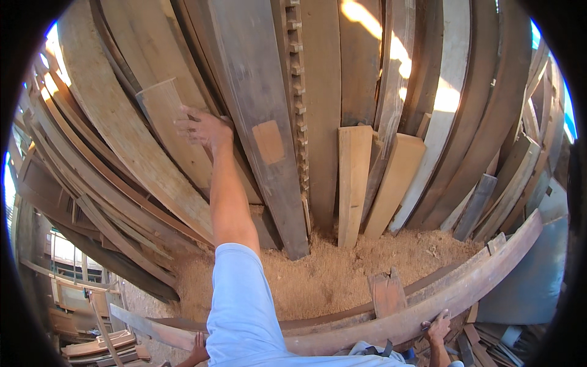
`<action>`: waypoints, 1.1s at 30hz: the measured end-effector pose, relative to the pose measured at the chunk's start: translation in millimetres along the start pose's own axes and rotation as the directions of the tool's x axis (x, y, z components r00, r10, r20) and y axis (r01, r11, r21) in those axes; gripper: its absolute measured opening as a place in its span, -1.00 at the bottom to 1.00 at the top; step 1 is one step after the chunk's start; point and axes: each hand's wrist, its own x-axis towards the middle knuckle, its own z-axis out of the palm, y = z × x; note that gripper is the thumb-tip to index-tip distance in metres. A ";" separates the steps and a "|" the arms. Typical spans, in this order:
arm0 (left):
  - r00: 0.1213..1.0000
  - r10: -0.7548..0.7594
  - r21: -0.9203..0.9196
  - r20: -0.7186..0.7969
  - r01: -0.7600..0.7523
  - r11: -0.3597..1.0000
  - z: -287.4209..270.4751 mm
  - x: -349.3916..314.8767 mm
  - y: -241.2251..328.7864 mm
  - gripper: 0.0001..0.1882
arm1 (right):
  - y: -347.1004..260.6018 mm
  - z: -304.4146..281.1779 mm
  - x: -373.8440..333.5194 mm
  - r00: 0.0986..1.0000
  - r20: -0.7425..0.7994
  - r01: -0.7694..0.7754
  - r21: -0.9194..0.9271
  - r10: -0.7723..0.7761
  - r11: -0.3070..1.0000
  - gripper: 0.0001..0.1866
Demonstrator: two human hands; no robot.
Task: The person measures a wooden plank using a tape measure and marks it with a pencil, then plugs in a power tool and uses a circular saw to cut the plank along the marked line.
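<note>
My left hand (pixel 206 127) reaches far forward, its fingers spread and lying against the face of a tan wooden plank (pixel 162 104). That plank leans among other upright boards. To the right of this hand stands a wide grey-brown board (pixel 247 79) with a pale patch low on its face. At the lower right, the fingers of my right hand (pixel 437 327) curl over the edge of a long plank (pixel 367 327) that runs across in front of me. Another person's hand (pixel 197 352) shows beside the long plank at the lower left; its hold is partly hidden.
Sawdust (pixel 342 275) covers the floor behind the long plank. Two short timber blocks (pixel 354 183) lean against the tall boards. A broken wood piece (pixel 386 293) stands by the plank. Loose offcuts (pixel 101 348) lie at lower left, and a blue-grey sheet (pixel 526 275) stands at right.
</note>
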 end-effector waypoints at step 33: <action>-0.333 0.164 -0.266 0.929 -0.288 0.920 -87.4 -602.2 -375.7 0.06 | -4.2 -14.0 7.4 0.992 -0.096 0.115 0.344 -0.088 0.932 -0.44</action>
